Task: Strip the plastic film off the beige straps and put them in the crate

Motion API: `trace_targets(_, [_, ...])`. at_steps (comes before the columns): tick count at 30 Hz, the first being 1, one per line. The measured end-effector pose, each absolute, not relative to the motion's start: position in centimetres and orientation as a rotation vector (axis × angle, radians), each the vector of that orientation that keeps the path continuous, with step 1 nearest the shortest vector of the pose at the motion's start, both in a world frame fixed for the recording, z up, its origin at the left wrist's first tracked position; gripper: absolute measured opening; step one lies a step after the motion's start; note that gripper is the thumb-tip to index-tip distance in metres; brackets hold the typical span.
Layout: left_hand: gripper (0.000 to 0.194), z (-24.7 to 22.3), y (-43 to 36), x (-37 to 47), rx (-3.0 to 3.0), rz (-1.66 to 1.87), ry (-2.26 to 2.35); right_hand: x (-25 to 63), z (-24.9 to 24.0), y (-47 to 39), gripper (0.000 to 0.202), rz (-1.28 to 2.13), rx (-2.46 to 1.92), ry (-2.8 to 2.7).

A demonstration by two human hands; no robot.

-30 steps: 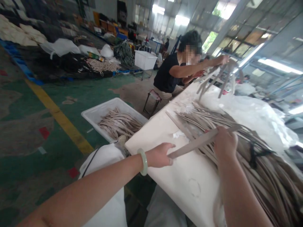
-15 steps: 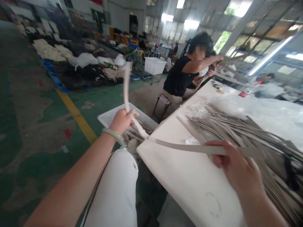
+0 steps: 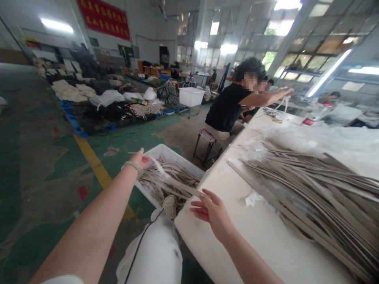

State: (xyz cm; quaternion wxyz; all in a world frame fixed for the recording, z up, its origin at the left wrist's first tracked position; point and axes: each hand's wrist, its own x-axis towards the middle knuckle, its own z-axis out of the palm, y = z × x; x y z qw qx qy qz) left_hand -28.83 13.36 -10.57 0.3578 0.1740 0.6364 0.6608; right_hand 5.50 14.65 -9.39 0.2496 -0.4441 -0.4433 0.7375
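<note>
My left hand (image 3: 139, 159), with a pale bangle on the wrist, is stretched out over a white plastic bin (image 3: 189, 167) on the floor. It pinches one end of a long beige strap (image 3: 177, 184). The strap slants down across the bin to the table corner, where its other end lies at the fingertips of my right hand (image 3: 211, 211). That hand's fingers are spread and hold nothing. The bin holds several more beige straps. A big pile of the same straps (image 3: 310, 185) lies on the white table (image 3: 254, 236) to the right of my right hand.
A person in a black top (image 3: 226, 106) sits on a stool at the table's far end, arm stretched over it. My white-trousered knee (image 3: 154, 252) and shoe are below the bin. Green floor with a yellow line (image 3: 91, 159) lies left; piles of goods and another white bin (image 3: 191, 96) stand behind.
My left hand has dropped from shoulder height to just above the bin, carrying the strap's end with it. My right hand has let go of the strap and drawn back to the table corner.
</note>
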Motion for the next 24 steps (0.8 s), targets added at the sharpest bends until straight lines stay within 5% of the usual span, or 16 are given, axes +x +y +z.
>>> trace_targets(7, [0.015, -8.6, 16.0, -21.9, 0.834, 1.462, 1.765, 16.4, -11.5, 15.9, 0.069, 1.590, -1.424, -1.217])
trace_targets(15, [0.037, -10.3, 22.5, 0.2, 1.606, 0.700, 1.669, 28.1, -15.8, 15.7, 0.028, 0.420, -1.471, -1.885])
trace_targets(24, [0.027, -10.4, 21.3, 9.2, 1.932, 0.222, 1.828, 28.9, -12.5, 27.7, 0.048, -0.301, -1.457, -2.536])
